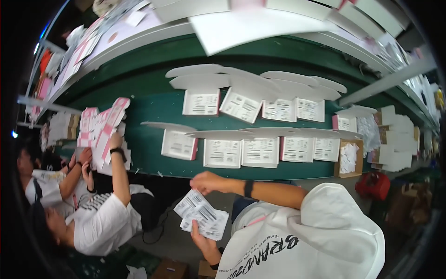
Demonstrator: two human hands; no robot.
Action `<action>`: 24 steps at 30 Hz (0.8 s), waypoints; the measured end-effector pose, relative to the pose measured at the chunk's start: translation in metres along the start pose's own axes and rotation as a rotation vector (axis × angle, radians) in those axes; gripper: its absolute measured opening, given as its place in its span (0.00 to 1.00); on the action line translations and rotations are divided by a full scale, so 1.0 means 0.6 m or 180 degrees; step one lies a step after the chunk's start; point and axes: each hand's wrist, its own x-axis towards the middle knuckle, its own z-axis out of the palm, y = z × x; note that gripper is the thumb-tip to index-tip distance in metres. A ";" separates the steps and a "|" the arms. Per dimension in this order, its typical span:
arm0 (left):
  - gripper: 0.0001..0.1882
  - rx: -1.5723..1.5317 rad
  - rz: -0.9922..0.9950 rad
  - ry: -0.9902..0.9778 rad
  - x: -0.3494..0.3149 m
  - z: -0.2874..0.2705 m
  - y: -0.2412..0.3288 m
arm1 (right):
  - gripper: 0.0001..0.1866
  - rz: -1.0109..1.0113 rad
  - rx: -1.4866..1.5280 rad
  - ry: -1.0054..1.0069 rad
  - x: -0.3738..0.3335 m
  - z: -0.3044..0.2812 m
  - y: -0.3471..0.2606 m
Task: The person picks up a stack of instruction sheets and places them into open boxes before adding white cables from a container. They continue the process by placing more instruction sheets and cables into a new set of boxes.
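My left hand (203, 238) is closed around a fanned stack of white printed label sheets (204, 216), its thumb lying on top. At the upper corner of the stack, my right hand (209, 182) is closed in a pinch on the edge of a label sheet. Both hands are just in front of the green table's near edge. Beyond them, open white boxes with raised lids stand in two rows; a nearer one (222, 153) and a farther one (200, 102) each show a printed sheet inside. The leftmost near box (179, 143) has pink sides.
At the right end of the green table (153, 104), a brown carton (349, 159) holds crumpled white paper. A red stool (373, 185) stands beside it. On the left, two co-workers handle pink-and-white flat boxes (103, 130). A shelf (139, 39) runs above the far side.
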 end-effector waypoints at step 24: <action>0.20 0.1942 -0.1371 -0.3924 -0.158 0.463 -0.317 | 0.11 -0.1879 -0.0595 0.3294 -0.835 -0.239 -0.042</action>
